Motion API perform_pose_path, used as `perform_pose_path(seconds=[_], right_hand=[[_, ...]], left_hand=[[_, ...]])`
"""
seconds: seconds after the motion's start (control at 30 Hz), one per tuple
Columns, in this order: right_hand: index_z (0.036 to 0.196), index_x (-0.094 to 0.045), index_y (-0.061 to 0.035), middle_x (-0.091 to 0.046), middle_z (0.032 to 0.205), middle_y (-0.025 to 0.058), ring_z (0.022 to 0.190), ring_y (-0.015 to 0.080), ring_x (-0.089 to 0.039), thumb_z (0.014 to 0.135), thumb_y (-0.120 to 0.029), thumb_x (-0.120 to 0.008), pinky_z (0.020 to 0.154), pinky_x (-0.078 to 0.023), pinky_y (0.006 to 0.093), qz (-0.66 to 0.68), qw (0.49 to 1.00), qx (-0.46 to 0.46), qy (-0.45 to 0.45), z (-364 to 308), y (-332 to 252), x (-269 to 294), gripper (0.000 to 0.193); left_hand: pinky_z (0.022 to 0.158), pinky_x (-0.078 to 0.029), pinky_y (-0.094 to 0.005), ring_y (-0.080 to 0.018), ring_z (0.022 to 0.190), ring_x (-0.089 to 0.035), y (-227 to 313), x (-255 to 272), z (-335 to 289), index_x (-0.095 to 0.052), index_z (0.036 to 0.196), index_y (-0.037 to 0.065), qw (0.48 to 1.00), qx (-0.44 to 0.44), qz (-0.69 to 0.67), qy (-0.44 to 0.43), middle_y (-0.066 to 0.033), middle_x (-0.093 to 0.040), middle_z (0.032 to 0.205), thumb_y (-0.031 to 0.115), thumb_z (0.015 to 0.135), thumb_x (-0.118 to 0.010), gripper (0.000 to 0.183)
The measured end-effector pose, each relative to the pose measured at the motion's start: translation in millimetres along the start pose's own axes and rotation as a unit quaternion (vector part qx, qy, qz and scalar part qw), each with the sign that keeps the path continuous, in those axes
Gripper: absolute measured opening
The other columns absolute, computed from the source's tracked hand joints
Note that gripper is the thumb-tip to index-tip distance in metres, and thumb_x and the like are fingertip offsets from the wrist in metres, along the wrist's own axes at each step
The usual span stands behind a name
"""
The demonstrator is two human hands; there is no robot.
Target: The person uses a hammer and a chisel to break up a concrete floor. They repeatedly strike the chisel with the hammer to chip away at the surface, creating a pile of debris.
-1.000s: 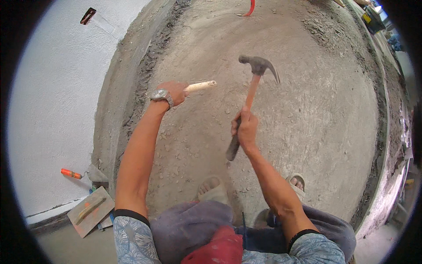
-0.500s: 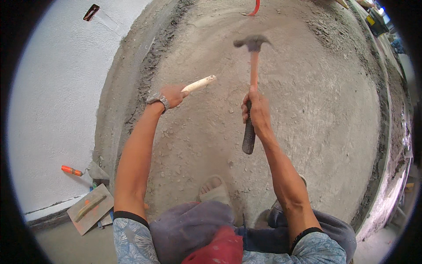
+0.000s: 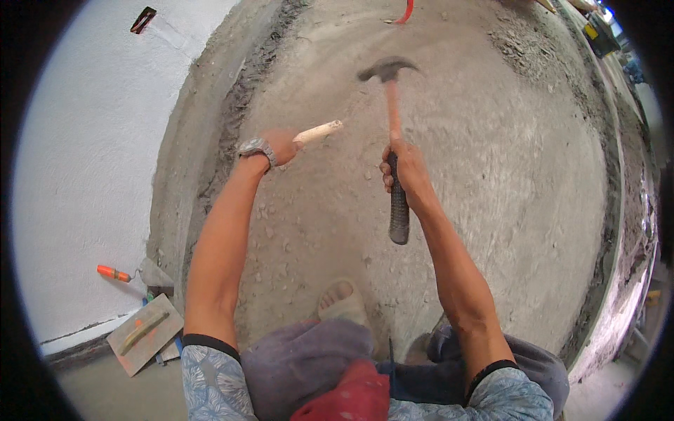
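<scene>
My right hand (image 3: 408, 175) is wrapped round the black grip of a claw hammer (image 3: 394, 116), whose dark head points away from me above the rough cement floor. In my left hand (image 3: 279, 146) is a pale, round stick (image 3: 321, 131), its light-coloured end sticking out to the right toward the hammer's handle. The left hand is a little blurred, and whatever part of the stick lies inside or behind it is hidden. A gap separates the stick from the hammer. Both hands are over the dusty cement floor (image 3: 491, 203).
A white wall (image 3: 91, 154) runs along the left. Near its foot are an orange-handled trowel (image 3: 114, 273) and a flat plastering float (image 3: 158, 316). A curved red thing (image 3: 406, 10) shows at the far edge. Loose rubble (image 3: 526, 45) lies far right. My sandalled foot (image 3: 342, 302) is close below.
The hammer's head has swung a little to the left, and my right hand has shifted slightly left with it. My left wrist has turned a little; the stick has barely moved.
</scene>
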State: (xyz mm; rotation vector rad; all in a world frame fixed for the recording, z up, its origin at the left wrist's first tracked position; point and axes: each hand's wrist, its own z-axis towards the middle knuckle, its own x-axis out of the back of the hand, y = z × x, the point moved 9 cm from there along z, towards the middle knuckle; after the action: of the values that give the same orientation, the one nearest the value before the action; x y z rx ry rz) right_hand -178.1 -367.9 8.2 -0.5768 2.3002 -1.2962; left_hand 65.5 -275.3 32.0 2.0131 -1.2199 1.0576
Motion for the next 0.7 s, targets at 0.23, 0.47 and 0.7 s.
perform_pose_path(seconds=[0.23,0.47,0.7], right_hand=[[0.076,-0.050,-0.0071,-0.050,0.058,0.0024,0.042,0.0122,-0.047,0.096,-0.048,-0.047,0.039,-0.041,0.0294,-0.067,0.997,-0.017,-0.026,-8.6,39.0,-26.4,0.046],[0.077,-0.051,-0.0063,-0.050,0.058,0.0021,0.041,0.0117,-0.046,0.096,-0.049,-0.046,0.039,-0.041,0.0288,-0.004,0.999,-0.043,-0.015,-11.6,36.2,-3.4,0.047],[0.076,-0.050,-0.0066,-0.049,0.057,0.0029,0.041,0.0125,-0.045,0.097,-0.049,-0.046,0.039,-0.040,0.0299,-0.047,0.999,0.006,-0.016,-8.6,58.3,-34.6,0.047]], left_hand=[[0.081,-0.048,-0.0484,-0.0363,0.094,-0.064,4.2,6.7,-11.0,-0.056,0.121,0.010,0.998,0.027,0.059,-0.002,-0.0171,-0.068,0.100,0.033,0.095,-0.052,0.036],[0.078,-0.049,-0.0484,-0.0358,0.092,-0.065,1.2,3.3,-13.2,-0.058,0.119,0.010,0.997,0.043,0.064,0.009,-0.0161,-0.068,0.098,0.031,0.094,-0.052,0.033],[0.079,-0.049,-0.0485,-0.0358,0.093,-0.065,0.9,4.4,-8.6,-0.061,0.116,0.010,0.997,0.031,0.071,0.012,-0.0160,-0.068,0.099,0.032,0.093,-0.053,0.033]])
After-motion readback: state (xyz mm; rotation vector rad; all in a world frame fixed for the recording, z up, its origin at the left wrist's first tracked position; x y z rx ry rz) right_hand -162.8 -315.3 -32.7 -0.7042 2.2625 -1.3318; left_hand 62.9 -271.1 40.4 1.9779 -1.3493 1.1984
